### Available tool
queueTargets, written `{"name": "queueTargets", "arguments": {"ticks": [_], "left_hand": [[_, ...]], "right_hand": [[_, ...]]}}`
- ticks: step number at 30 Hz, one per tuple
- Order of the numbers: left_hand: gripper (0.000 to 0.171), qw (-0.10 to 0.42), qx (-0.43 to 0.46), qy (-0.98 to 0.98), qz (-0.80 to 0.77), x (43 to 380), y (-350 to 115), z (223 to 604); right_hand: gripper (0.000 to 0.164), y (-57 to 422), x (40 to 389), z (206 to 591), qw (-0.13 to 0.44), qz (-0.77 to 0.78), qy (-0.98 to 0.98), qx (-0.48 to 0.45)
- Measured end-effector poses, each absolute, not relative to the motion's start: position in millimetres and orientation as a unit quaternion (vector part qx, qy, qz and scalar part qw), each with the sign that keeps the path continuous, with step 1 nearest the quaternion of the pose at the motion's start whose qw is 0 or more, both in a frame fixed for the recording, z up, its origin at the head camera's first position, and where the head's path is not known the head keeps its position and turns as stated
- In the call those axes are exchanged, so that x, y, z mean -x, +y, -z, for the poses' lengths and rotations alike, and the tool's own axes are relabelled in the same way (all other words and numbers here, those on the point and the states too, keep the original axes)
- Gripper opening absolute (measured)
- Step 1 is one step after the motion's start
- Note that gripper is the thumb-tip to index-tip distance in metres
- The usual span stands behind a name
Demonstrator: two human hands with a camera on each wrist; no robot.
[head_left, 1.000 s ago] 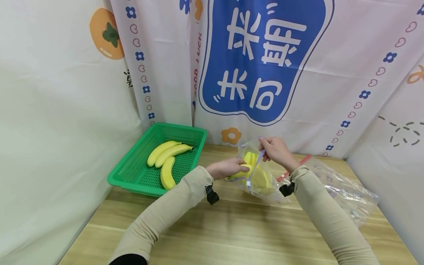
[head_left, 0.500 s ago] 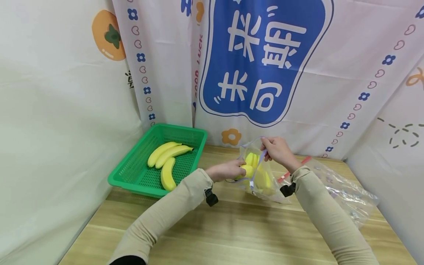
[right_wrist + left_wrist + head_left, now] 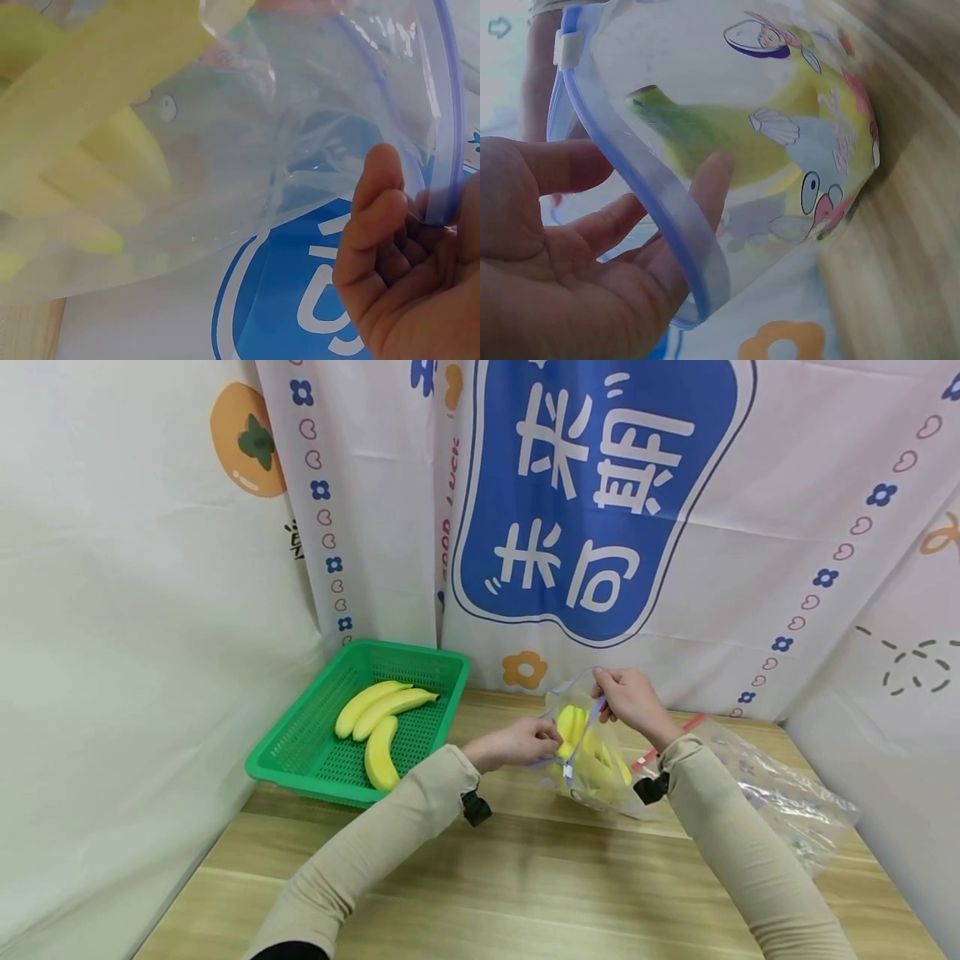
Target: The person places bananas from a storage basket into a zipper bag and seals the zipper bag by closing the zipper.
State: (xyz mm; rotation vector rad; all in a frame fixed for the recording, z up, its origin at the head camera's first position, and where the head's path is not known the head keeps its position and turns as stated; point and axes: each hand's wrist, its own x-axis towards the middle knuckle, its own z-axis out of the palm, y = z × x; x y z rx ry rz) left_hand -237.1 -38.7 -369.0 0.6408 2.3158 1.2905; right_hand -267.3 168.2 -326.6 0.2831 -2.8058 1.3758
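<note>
A clear zip bag [image 3: 613,747] with a purple zip rim and a white slider [image 3: 567,771] holds several yellow bananas [image 3: 572,731]. My right hand [image 3: 630,700] pinches the far right part of its rim, keeping the mouth spread. At the near left side of the mouth is my left hand [image 3: 517,743]. In the left wrist view its fingers [image 3: 714,180] reach inside past the rim, loosely spread with nothing in them, close to a banana [image 3: 705,139] with a greenish stem end. Printed cartoon figures partly cover the bananas there.
To the left stands a green plastic basket [image 3: 258,767] with three bananas [image 3: 382,752]. A second clear bag with a red zip [image 3: 780,785] lies flat at right, partly behind the right forearm. Printed cloth [image 3: 390,527] hangs behind the wooden table [image 3: 480,893].
The banana in my left hand has gone into the bag and the fingers have let go of it. My right hand keeps its pinch on the rim, almost still.
</note>
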Motion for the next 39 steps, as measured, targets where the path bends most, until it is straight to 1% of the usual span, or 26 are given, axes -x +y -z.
{"name": "queueTargets", "arguments": {"ticks": [7, 11, 15, 20, 25, 27, 31, 35, 39], "left_hand": [[0.023, 0.136, -0.249, 0.831, -0.478, 226, -40, 369], [0.020, 0.069, -0.264, 0.851, -0.448, 218, -38, 369], [0.027, 0.026, -0.271, 0.877, -0.396, 209, -37, 369], [0.031, 0.030, -0.268, 0.888, -0.374, 198, -35, 367], [0.031, 0.062, -0.253, 0.887, -0.382, 191, -31, 369], [0.031, 0.066, -0.243, 0.888, -0.384, 191, -28, 371], [0.031, 0.044, -0.229, 0.900, -0.367, 192, -23, 376], [0.027, 0.029, -0.218, 0.901, -0.375, 195, -22, 380], [0.021, 0.013, -0.228, 0.890, -0.396, 201, -27, 382]], "right_hand": [[0.046, 165, 267, 325, 0.006, -0.449, -0.890, -0.078], [0.047, 166, 268, 325, 0.011, -0.451, -0.889, -0.076], [0.047, 167, 268, 325, 0.010, -0.456, -0.887, -0.070], [0.048, 166, 268, 325, 0.012, -0.458, -0.886, -0.067], [0.049, 166, 269, 326, 0.010, -0.457, -0.887, -0.063], [0.049, 168, 269, 325, 0.010, -0.460, -0.886, -0.061], [0.047, 169, 267, 323, 0.013, -0.465, -0.883, -0.059], [0.047, 169, 266, 323, 0.017, -0.466, -0.883, -0.058], [0.048, 167, 266, 322, 0.017, -0.470, -0.880, -0.062]]}}
